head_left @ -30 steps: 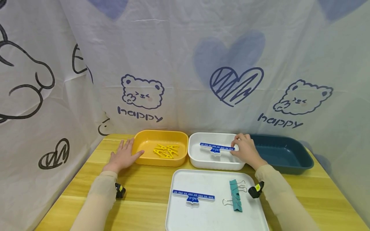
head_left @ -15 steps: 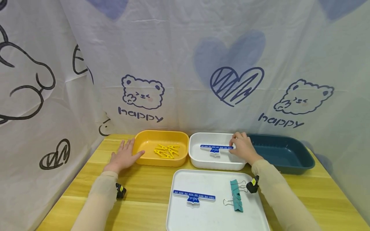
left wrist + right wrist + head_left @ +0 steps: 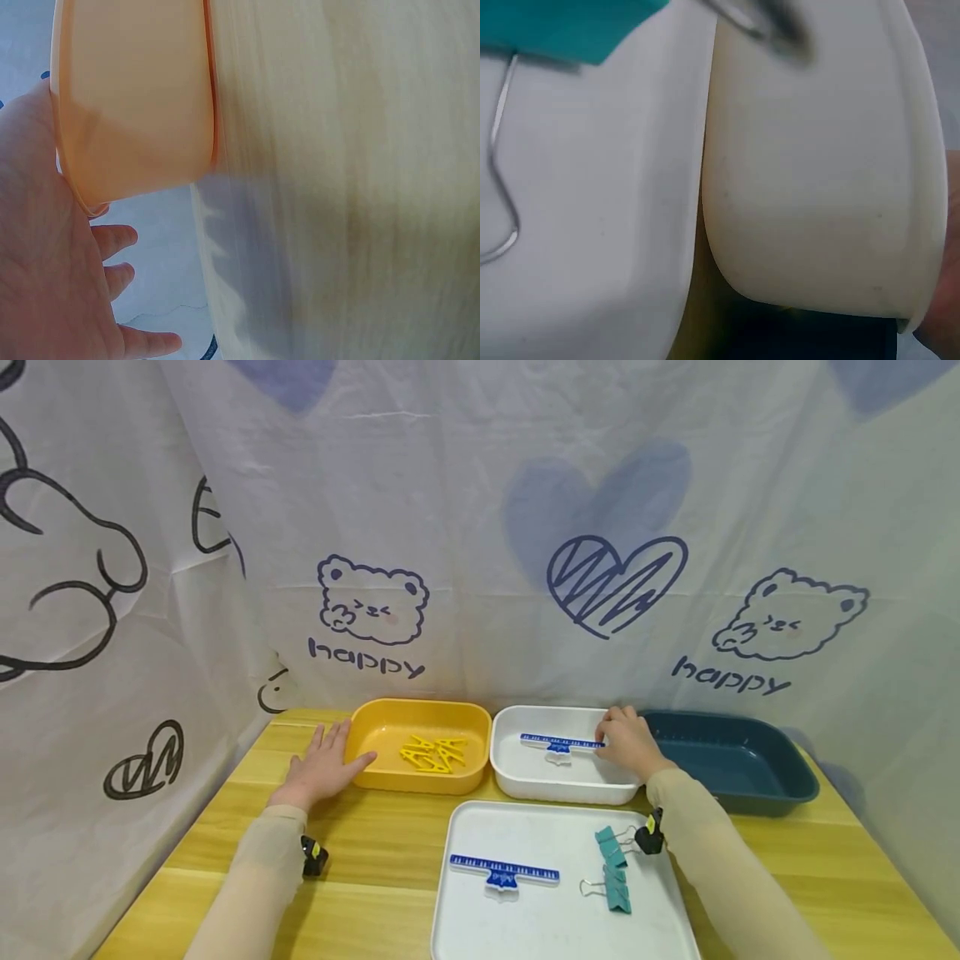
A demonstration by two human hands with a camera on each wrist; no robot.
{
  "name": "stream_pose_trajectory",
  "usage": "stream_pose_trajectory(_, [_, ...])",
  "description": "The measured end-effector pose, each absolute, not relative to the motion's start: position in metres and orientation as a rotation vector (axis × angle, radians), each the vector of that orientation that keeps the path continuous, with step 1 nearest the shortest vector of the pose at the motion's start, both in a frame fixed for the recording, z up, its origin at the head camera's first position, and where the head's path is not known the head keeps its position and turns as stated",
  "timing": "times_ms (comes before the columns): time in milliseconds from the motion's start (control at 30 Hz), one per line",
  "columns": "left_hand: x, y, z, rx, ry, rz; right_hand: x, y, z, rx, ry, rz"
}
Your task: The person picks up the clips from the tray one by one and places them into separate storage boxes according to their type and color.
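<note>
In the head view my right hand [image 3: 632, 745] reaches into the white bin [image 3: 562, 791], its fingertips pinching the right end of a long blue-and-white page clip [image 3: 558, 746]. The clip lies level, low in the bin. My left hand [image 3: 318, 770] rests at the left rim of the yellow bin [image 3: 420, 783], fingers spread along its outside and thumb over the edge. The left wrist view shows that hand [image 3: 56, 247] against the bin wall [image 3: 139, 105]. A matching page clip [image 3: 502, 872] lies on the white tray [image 3: 480, 935].
Teal binder clips [image 3: 617, 889] lie on the tray's right side, close to my right wrist camera [image 3: 649, 832]. Several small yellow clips [image 3: 433, 753] sit in the yellow bin. A dark teal bin [image 3: 731, 760] stands right of the white one, partly behind my right hand.
My right hand has moved slightly left and down with the page clip, into the white bin. The upper teal binder clip has turned and shifted beside my right wrist camera. My left hand stays put.
</note>
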State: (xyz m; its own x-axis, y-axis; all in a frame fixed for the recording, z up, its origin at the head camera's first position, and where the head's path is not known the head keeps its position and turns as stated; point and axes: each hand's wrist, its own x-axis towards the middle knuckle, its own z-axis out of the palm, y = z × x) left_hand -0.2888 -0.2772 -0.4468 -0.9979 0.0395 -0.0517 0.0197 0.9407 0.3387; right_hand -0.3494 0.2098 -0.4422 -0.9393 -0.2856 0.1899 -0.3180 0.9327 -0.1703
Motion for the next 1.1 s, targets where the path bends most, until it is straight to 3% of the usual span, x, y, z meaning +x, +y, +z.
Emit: stream_pose_trajectory(1100, [-0.2892,-0.2789,-0.4502,0.027,3.022,0.541,-0.3599,0.2026,-0.4489,0.583,-2.995,-0.029])
